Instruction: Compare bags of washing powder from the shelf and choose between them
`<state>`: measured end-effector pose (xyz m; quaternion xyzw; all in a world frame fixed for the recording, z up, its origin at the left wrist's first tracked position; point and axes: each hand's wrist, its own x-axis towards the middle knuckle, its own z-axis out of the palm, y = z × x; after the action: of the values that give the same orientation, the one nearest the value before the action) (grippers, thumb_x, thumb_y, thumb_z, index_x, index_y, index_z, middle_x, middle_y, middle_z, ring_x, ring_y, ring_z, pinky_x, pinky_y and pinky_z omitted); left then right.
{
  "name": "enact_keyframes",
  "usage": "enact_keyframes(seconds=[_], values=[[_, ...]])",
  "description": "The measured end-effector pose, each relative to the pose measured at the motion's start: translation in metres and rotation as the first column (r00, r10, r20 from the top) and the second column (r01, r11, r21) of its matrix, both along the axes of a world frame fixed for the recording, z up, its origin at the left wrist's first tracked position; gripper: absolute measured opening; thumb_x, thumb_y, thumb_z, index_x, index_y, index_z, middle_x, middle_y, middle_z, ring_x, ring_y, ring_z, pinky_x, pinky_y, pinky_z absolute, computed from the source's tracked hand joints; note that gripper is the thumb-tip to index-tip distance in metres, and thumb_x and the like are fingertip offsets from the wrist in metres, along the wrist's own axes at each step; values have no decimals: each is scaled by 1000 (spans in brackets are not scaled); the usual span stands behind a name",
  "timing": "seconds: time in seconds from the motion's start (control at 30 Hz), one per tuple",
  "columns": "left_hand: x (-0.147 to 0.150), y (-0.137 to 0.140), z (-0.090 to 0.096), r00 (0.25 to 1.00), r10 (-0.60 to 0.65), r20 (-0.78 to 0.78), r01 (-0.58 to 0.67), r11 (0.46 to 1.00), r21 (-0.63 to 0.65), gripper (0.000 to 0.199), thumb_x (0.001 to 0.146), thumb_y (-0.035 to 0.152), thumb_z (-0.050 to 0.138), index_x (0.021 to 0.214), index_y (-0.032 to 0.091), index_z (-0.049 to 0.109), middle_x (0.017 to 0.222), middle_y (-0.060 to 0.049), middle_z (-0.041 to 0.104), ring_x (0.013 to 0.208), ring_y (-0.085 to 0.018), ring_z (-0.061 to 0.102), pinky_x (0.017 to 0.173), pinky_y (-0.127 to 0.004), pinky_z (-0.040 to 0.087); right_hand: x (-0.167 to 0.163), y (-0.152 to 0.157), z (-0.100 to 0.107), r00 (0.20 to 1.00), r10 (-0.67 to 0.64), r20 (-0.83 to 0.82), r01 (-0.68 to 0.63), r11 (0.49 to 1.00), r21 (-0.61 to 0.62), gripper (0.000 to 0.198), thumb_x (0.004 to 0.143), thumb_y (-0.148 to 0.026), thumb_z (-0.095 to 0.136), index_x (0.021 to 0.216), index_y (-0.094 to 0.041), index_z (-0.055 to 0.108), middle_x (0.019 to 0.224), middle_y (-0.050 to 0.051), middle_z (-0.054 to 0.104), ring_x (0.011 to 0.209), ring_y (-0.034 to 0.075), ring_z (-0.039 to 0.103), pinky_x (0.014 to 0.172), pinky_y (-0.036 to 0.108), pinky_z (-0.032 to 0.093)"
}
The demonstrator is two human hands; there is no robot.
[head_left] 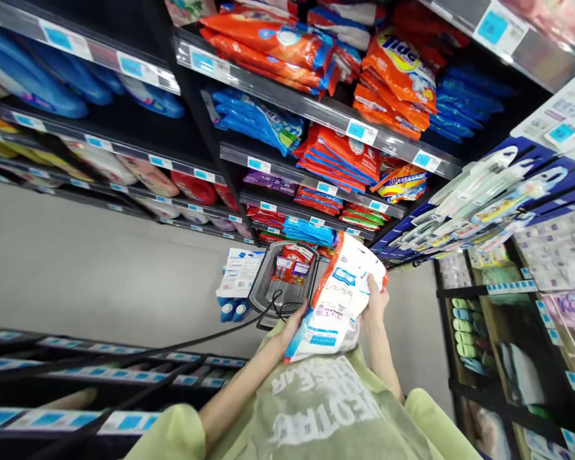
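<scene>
Both hands hold a bag of washing powder [338,306], white with orange and blue edges and small print facing up, in front of my chest. My left hand [296,324] grips its left edge, fingers mostly hidden by the bag. On the right side, my right hand [376,301] is closed on the other edge, with the thumb on the printed face. Beyond the bag, a grey shopping basket [255,295] stands on the floor with several red packets [292,263] in it.
Shelves ahead carry orange and blue detergent bags [335,153]. A white-labelled pack with blue bottles [239,275] stands left of the basket. Hanging packs [479,198] jut out at right. A low shelf edge [124,351] runs along the left, and a dark cord [220,332] crosses the view.
</scene>
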<state>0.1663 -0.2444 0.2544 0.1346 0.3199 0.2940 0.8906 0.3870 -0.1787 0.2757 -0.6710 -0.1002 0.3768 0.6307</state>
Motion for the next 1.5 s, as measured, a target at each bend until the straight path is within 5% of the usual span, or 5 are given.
enact_keyframes(seconds=[0.37, 0.67, 0.9, 1.23, 1.5], values=[[-10, 5, 1, 912, -42, -408, 115, 981, 158, 70, 50, 32, 100, 113, 13, 75, 117, -17, 81, 114, -41, 74, 97, -46, 60, 20, -15, -29, 950, 306, -64, -309, 950, -43, 62, 66, -63, 91, 108, -20, 76, 118, 9, 81, 110, 31, 77, 95, 40, 65], [-7, 10, -25, 932, 41, -361, -72, 995, -73, 81, 42, 23, 100, 118, 13, 72, 114, -19, 81, 100, -42, 79, 83, -49, 65, 34, -80, -51, 667, 688, -287, -724, 689, -32, 70, 43, -54, 102, 102, -27, 76, 108, 11, 82, 111, 40, 75, 101, 56, 58], [4, 27, 8, 907, 71, -414, -48, 997, 66, 83, 45, 41, 103, 118, 13, 74, 121, -19, 79, 114, -45, 74, 93, -50, 63, 43, -66, -7, 752, 638, -167, -654, 753, -67, 64, 47, -40, 103, 102, -20, 77, 106, 11, 83, 96, 34, 78, 87, 46, 61], [-20, 4, -5, 895, -88, -436, 169, 974, 150, 80, 34, 27, 103, 108, 12, 76, 113, -20, 81, 110, -46, 74, 90, -51, 63, 13, -102, -16, 834, 507, -216, -526, 849, -39, 59, 52, -37, 103, 101, -18, 77, 98, 8, 82, 83, 27, 78, 78, 37, 62], [-17, 4, -9, 881, -59, -470, 99, 993, 61, 82, 45, 38, 103, 118, 12, 76, 119, -20, 80, 113, -47, 74, 95, -51, 62, 21, -92, -25, 796, 570, -204, -594, 800, -86, 59, 48, -34, 103, 99, -18, 79, 99, 8, 83, 86, 27, 77, 78, 37, 63]])
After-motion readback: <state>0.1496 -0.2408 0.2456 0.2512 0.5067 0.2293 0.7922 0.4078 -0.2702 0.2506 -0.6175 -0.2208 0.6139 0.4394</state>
